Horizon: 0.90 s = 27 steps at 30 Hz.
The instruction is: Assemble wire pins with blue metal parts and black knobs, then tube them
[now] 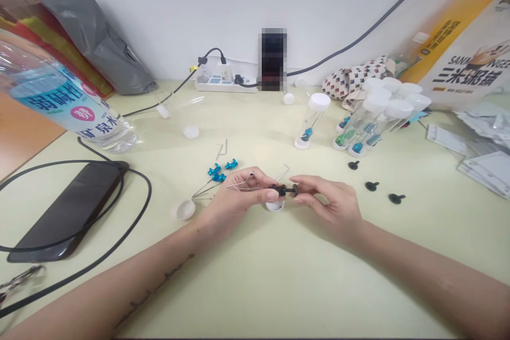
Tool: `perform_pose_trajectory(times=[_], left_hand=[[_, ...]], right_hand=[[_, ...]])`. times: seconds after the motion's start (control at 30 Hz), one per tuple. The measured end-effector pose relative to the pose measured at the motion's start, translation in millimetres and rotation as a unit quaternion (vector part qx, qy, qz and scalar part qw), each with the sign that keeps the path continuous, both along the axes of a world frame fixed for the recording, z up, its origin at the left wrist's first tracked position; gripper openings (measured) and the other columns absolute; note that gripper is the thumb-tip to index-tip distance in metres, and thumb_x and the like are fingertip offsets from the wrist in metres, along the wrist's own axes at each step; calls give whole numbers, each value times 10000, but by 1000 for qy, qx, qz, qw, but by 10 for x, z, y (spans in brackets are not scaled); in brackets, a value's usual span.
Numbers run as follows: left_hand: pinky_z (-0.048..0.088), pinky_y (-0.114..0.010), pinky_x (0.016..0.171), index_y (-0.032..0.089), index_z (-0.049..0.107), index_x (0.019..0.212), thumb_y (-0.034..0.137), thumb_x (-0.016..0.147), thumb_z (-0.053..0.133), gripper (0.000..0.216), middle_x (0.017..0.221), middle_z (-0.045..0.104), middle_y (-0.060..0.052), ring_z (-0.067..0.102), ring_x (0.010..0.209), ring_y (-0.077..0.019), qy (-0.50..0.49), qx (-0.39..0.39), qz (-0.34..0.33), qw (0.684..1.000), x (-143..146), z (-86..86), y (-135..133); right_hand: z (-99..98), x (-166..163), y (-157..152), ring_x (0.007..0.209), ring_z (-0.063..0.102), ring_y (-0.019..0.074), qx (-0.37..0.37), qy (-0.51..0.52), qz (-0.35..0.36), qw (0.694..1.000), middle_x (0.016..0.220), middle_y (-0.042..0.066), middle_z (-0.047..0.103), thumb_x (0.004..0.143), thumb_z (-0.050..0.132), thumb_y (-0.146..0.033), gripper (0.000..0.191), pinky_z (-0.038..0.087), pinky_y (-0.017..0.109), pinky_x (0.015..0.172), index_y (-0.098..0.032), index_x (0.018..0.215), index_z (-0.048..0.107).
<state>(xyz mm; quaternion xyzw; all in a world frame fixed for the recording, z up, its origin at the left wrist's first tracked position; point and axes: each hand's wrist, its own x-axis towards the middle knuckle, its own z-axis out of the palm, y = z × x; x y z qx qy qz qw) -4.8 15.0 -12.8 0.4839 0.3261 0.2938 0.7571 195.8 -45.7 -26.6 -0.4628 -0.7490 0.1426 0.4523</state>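
At the middle of the table my left hand [239, 191] is closed on a small black fitting [280, 190] with thin metal wires trailing from it. My right hand [329, 199] pinches the round head of a black thumb screw [294, 190], whose stem meets the fitting. A white cap [274, 206] sits just beneath them. Behind my left hand lie several blue metal fittings [217, 171] and thin wire pieces [205, 189]. Two hex keys [222, 150] lie farther back, and another bent rod [283, 172] is beside my left fingers. Several black thumb screws [372, 186] are to the right.
Clear tubes with white caps [376, 117] stand at the back right, one tube [313, 119] apart. A water bottle [79, 101], a phone [67, 212] and a looped black cable [149, 191] occupy the left. A power strip [227, 84] lies along the wall.
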Motion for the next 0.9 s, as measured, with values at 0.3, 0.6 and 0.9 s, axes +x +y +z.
perform_pose_trajectory(times=[0.3, 0.6, 0.9], left_hand=[[461, -298, 780, 148, 620, 792, 186, 726, 731, 134, 832, 694, -35, 644, 803, -168, -8, 5, 1, 1000, 1, 3, 4], [461, -298, 768, 150, 624, 788, 188, 719, 733, 135, 807, 695, -34, 646, 791, -175, -4, 9, 1, 1000, 2, -7, -8], [461, -302, 774, 147, 617, 813, 189, 745, 717, 128, 868, 700, -58, 636, 820, -173, 1, 23, -13, 1000, -6, -15, 1]], right_hand=[[-24, -16, -20, 753, 677, 119, -6, 14, 8, 1000, 865, 15, 688, 865, 594, -202, 204, 560, 201, 669, -214, 1063, 549], [-18, -5, -16, 667, 666, 119, -5, 14, 8, 1000, 802, 14, 699, 869, 594, -209, 170, 543, 198, 600, -211, 1038, 580], [-32, 3, -6, 645, 632, 97, -24, 9, 16, 1000, 789, 1, 686, 870, 596, -194, 152, 499, 179, 570, -203, 1021, 587]])
